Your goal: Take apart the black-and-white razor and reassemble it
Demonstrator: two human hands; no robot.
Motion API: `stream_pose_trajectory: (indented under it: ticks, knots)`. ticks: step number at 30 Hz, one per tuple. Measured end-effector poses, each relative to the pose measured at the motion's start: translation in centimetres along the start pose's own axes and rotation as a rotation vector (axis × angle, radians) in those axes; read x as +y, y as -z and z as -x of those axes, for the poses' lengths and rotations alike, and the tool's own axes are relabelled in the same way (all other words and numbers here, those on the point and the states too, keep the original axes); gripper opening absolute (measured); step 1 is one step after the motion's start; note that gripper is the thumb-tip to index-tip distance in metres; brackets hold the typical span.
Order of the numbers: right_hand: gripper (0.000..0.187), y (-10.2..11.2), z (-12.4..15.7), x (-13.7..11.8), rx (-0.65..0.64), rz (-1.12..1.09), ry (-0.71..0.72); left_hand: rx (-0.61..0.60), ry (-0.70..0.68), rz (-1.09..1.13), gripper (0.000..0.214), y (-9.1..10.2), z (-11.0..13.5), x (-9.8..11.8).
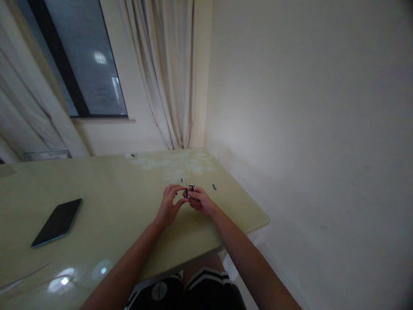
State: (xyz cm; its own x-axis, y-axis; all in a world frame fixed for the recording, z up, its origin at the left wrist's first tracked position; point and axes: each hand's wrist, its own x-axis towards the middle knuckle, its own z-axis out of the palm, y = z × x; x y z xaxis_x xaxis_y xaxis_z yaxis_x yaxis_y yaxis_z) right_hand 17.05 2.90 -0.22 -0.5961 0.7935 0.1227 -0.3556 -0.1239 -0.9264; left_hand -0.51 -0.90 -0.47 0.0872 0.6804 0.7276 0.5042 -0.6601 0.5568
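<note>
Both my hands meet over the pale yellow table (pixel 129 198), near its right end. My left hand (pixel 169 206) has its fingers curled in a pinch on a thin stick-like item (pixel 184 186) that points up and away. My right hand (pixel 200 201) is closed round a small dark and white object (pixel 192 187), too small to name. The two hands touch at the fingertips. A small dark piece (pixel 214 187) lies on the table just right of my right hand.
A dark phone or tablet (pixel 58 221) lies flat on the table's left part. The table's right corner (pixel 263 220) is close to a bare wall. Behind are a window (pixel 87 64) and a curtain (pixel 167 73). My knees are under the table's near edge.
</note>
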Motion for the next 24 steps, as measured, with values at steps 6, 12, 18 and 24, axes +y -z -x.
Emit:
stream_pose_trajectory:
  ticks: [6,12,18,24]
  knots:
    - [0.033,0.0,-0.3,0.2,0.098,0.117,0.083,-0.025,0.107,0.086,0.038,0.1,-0.3,0.5]
    - [0.021,-0.6,0.2,0.0,0.251,0.581,0.299,-0.147,0.533,0.358,0.053,0.7,-0.8,0.1]
    - [0.016,-0.4,0.9,-0.4,0.244,0.996,0.506,-0.284,0.750,0.619,0.056,0.8,-0.5,-0.4]
    - [0.007,-0.2,1.0,0.0,0.195,1.294,0.660,-0.315,0.757,0.656,0.054,0.8,-0.6,0.0]
